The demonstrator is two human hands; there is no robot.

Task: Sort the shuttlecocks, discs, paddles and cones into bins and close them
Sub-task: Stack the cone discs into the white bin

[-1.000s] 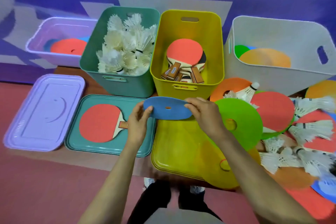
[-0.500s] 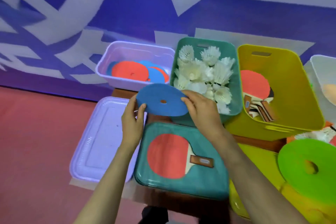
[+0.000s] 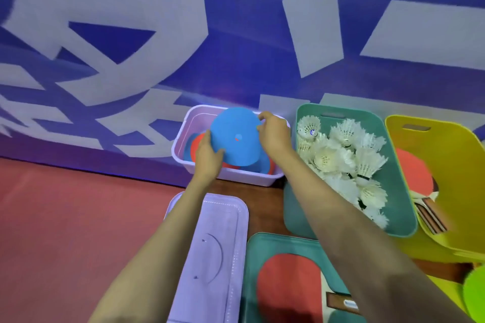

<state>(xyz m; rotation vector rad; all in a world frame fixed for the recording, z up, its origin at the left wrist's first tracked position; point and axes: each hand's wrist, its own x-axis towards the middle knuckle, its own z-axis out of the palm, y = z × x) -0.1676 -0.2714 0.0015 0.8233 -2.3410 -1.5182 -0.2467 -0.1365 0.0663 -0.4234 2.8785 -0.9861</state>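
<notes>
A blue disc with a small centre hole is held tilted over the lilac bin. My left hand grips its lower left edge and my right hand pinches its upper right edge. Red and blue discs lie inside the lilac bin, mostly hidden behind the held disc. To the right, the teal bin is full of white shuttlecocks. The yellow bin holds red paddles.
The lilac lid lies in front of the lilac bin. A red paddle lies on the teal lid at the bottom. A green disc shows at the right edge. A blue and white wall stands right behind the bins.
Both hands have carried the blue disc left and away from me, from above the teal lid to over the lilac bin. My view has swung left with it.
</notes>
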